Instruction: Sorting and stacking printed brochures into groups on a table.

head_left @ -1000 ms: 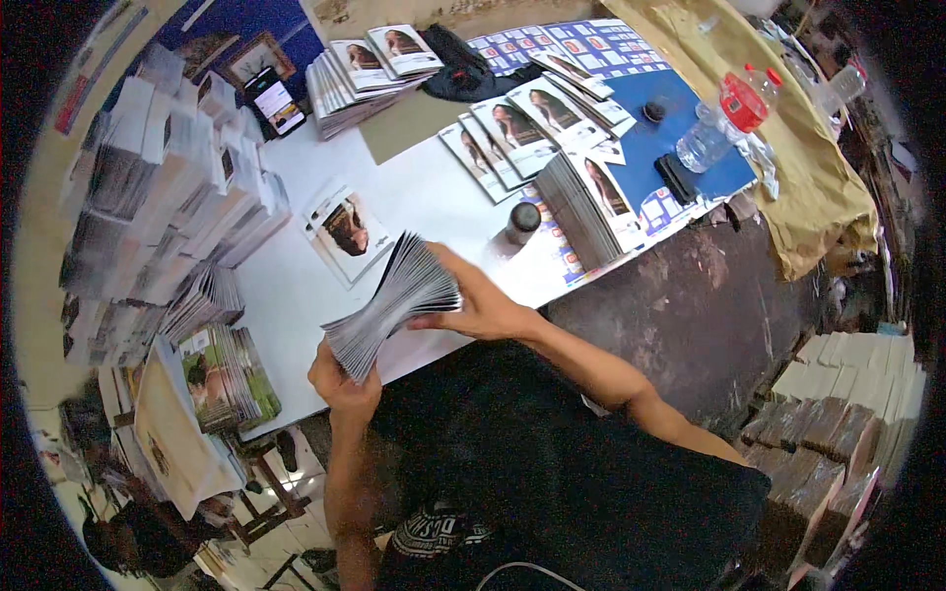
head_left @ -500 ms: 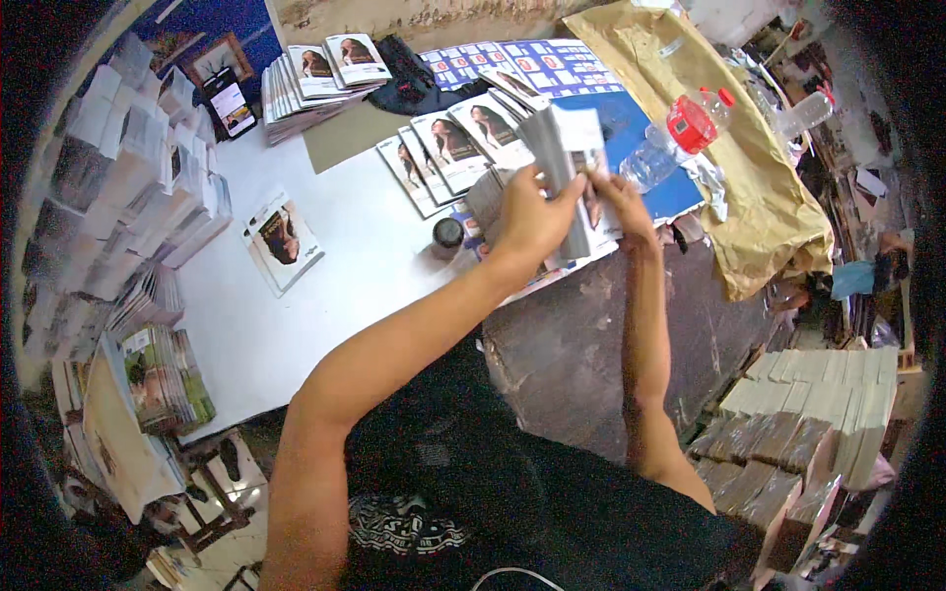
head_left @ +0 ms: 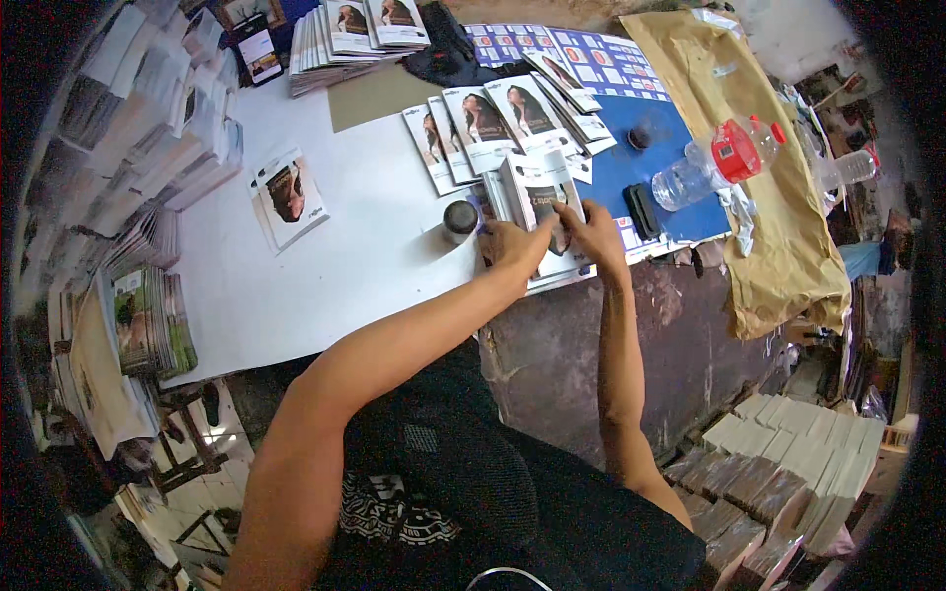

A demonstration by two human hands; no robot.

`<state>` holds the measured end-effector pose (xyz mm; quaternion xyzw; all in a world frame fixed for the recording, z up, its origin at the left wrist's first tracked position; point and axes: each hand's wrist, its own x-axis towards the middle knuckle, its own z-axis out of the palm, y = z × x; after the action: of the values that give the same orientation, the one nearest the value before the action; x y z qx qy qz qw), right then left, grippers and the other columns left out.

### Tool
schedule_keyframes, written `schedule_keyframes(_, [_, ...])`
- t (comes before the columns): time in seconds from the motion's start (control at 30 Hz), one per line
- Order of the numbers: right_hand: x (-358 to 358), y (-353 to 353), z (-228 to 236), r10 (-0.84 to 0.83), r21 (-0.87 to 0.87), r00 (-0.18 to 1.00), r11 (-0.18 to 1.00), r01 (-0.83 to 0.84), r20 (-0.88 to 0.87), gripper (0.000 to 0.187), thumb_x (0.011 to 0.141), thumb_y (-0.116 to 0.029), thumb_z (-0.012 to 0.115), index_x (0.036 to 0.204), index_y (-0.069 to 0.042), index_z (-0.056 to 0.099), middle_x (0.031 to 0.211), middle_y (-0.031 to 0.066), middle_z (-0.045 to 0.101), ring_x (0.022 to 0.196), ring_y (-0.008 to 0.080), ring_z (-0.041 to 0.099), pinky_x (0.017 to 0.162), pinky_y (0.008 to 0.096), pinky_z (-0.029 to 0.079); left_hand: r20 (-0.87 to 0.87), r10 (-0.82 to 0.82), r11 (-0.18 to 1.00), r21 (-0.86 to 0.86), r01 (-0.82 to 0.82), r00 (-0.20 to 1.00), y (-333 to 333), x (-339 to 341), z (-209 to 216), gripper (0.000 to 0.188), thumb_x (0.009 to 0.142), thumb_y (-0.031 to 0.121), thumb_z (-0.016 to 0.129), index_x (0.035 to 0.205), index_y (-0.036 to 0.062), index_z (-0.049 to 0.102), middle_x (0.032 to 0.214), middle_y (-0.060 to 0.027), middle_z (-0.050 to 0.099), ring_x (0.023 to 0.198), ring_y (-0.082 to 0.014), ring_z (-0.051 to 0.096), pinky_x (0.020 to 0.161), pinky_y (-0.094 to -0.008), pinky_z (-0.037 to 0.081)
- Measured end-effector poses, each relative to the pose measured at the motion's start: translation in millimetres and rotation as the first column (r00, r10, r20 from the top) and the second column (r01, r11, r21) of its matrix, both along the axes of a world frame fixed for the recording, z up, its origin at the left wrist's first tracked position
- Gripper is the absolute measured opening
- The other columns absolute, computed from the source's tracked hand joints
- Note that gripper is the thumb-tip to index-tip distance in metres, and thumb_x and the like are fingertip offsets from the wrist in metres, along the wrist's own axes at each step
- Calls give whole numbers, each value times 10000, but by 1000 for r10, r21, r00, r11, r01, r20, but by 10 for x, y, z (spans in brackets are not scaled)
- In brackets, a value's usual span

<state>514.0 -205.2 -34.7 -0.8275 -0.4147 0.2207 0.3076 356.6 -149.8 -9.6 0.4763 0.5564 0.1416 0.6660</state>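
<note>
A stack of white booklets [head_left: 540,179] with a dark-haired figure on the cover lies near the table's front edge. My left hand [head_left: 517,246] grips its lower left side, thumb across the cover. From the right, my right hand [head_left: 594,239] holds the same stack, its fingers bent onto the cover and edge. Just left of my left hand stands a small bottle with a dark cap [head_left: 459,219]. Behind the stack, similar booklets [head_left: 480,120] lie fanned out and overlapping. How many booklets I hold cannot be told.
One booklet [head_left: 286,202] lies apart on the white table [head_left: 325,295]. Piled booklets [head_left: 360,44] and a phone [head_left: 258,57] are at the back left. Right of my hands are a black case [head_left: 641,211], a clear plastic bottle [head_left: 683,185] and brown paper [head_left: 778,236]. Tall stacks line the left.
The booklet stack, held up on edge before, is now lowered and lies cover up. Both hands have come down with it, uncovering the black case and a dark round object. The view has shifted.
</note>
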Motion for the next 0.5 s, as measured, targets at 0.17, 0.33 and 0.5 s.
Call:
schedule_keyframes(0.17, [-136, -46, 152, -2, 72, 958, 997, 23, -286, 522, 861, -466, 655, 877, 56, 643, 680, 112, 643, 605, 171, 591, 545, 339, 450, 166, 33, 995, -103, -16, 986, 96, -48, -235, 808, 641, 454, 808, 1160, -119, 572, 1084, -222, 656, 903, -318, 678, 780, -378, 545])
schedule_keyframes(0.33, [-201, -311, -22, -35, 25, 984, 999, 40, -176, 444, 899, -396, 637, 952, 45, 640, 786, 105, 654, 695, 154, 586, 629, 303, 459, -100, 25, 984, 180, -6, 995, -103, -76, -216, 843, 634, 432, 825, 1193, -119, 517, 1140, -269, 615, 1072, -345, 613, 914, -392, 492])
schedule_keyframes(0.5, [-1020, -848, 178, -217, 323, 824, 844, 428, -523, 445, 905, -350, 639, 1160, 7, 564, 997, 100, 635, 809, 177, 607, 696, 311, 490, 219, -269, 930, 311, 195, 938, -314, -636, -55, 747, 721, 363, 800, 1238, -70, 479, 1166, -251, 592, 1086, -345, 588, 927, -410, 462])
